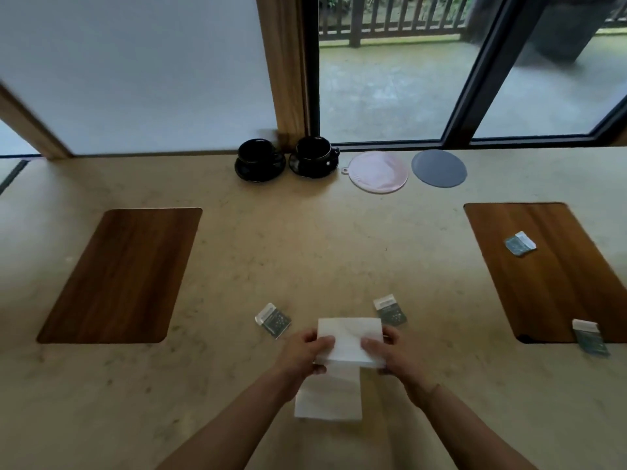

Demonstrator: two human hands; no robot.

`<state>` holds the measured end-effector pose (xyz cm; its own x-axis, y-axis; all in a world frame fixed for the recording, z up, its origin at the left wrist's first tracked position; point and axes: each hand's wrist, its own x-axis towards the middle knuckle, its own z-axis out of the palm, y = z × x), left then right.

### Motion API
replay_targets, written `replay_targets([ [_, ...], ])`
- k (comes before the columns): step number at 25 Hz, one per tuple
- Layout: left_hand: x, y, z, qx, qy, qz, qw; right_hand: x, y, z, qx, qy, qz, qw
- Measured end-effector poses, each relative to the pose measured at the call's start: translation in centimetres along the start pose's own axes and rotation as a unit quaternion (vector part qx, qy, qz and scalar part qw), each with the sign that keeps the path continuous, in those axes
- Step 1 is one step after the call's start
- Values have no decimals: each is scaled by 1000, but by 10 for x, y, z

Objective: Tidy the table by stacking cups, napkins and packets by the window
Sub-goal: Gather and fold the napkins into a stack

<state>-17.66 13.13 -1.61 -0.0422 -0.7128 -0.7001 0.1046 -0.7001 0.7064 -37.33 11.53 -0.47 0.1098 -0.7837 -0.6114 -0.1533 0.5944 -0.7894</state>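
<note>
A white napkin [349, 335] is held just above the table, near its front edge. My left hand [303, 352] pinches its left side and my right hand [390, 351] pinches its right side. A second white napkin [327, 396] lies flat under it. Small grey-green packets lie around: one packet [273, 320] left of the napkin, another packet [390, 310] right of it, a third packet [519, 244] on the right wooden mat [549, 276]. A further packet [589, 337] sits at that mat's front corner. Two black cups on saucers, the left cup [259, 159] and the right cup [314, 156], stand by the window.
A pink round coaster [378, 171] and a grey round coaster [439, 167] lie by the window, right of the cups. A second wooden mat [122, 276] lies at the left. A wooden post [283, 69] rises behind the cups.
</note>
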Motion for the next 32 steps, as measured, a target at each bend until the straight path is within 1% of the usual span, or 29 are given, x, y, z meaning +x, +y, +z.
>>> replay_targets([
  [3, -10, -16, -13, 81, 38, 36, 995, -11, 14, 9, -48, -2, -3, 999],
  [8, -22, -42, -25, 152, 66, 60, 984, -18, 40, 15, -127, 39, -18, 991],
  [12, -25, -57, -32, 219, 90, 81, 968, -19, 57, 20, -210, 69, -41, 975],
  [16, -26, -65, -39, 213, 104, 72, 969, -22, 63, 24, -254, 68, -35, 964],
  [21, -28, -67, -45, 239, 114, 80, 961, -21, 65, 28, -285, 67, -33, 956],
  [27, -28, -69, -48, 312, 123, 96, 937, -20, 68, 31, -312, 66, -29, 947],
  [32, -27, -71, -48, 326, 131, 98, 931, -19, 71, 33, -341, 72, -27, 937],
])
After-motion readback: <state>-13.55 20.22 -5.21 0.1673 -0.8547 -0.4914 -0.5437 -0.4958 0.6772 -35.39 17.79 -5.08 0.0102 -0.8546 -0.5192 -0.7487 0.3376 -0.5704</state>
